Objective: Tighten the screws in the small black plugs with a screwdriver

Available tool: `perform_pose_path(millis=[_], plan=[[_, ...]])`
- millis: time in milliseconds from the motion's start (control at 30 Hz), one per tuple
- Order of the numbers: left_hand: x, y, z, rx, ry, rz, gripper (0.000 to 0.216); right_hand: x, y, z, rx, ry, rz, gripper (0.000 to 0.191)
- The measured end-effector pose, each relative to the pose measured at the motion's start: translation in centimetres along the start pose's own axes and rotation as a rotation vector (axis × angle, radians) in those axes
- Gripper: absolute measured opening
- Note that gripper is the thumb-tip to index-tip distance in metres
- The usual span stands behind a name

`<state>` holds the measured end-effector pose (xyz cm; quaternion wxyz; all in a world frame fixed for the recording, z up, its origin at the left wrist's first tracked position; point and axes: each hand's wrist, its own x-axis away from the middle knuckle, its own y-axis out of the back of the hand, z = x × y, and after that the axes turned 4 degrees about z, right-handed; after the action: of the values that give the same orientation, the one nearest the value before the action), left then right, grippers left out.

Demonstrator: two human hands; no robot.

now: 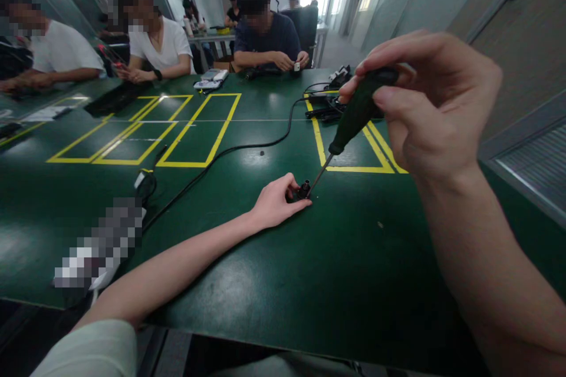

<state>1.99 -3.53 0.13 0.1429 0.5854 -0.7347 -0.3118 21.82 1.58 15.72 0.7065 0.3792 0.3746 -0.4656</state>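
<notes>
My right hand (437, 94) is wrapped around the dark handle of a screwdriver (359, 107), held at a slant with its thin shaft pointing down to the left. The tip reaches a small black part (303, 189) on the green table (247, 265); whether it sits in a screw is too small to tell. Low on the tabletop, my left hand (279, 200) pinches that part between thumb and fingers. The part has a short round stub pointing up, and its far side is partly covered by my fingers.
A black cable (247, 146) crosses the table toward dark parts (327, 111) at the back right. Yellow tape (183, 164) marks rectangles. A blurred-out object (104, 241) lies at the left. Several people sit opposite, one person (267, 41) handling a small white piece.
</notes>
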Motion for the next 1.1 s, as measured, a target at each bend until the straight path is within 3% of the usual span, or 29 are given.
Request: perform_pose_path(millis=[367, 667, 967, 1100], plan=[[0.03, -0.03, 0.05, 0.009, -0.006, -0.003, 0.039, -0.02, 0.34, -0.04, 0.157, 0.034, 0.013, 0.026], [0.08, 0.04, -0.18, 0.015, -0.003, 0.0, 0.038, 0.05, 0.09, 0.12, 0.015, -0.013, 0.035, 0.024], [0.03, 0.11, -0.24, 0.01, 0.004, 0.005, 0.039, 0.03, 0.1, 0.76, 0.131, -0.059, -0.024, 0.021], [0.05, 0.13, -0.38, 0.016, 0.009, 0.011, 0.038, 0.0, 0.33, 0.13, 0.108, 0.01, 0.013, 0.025]])
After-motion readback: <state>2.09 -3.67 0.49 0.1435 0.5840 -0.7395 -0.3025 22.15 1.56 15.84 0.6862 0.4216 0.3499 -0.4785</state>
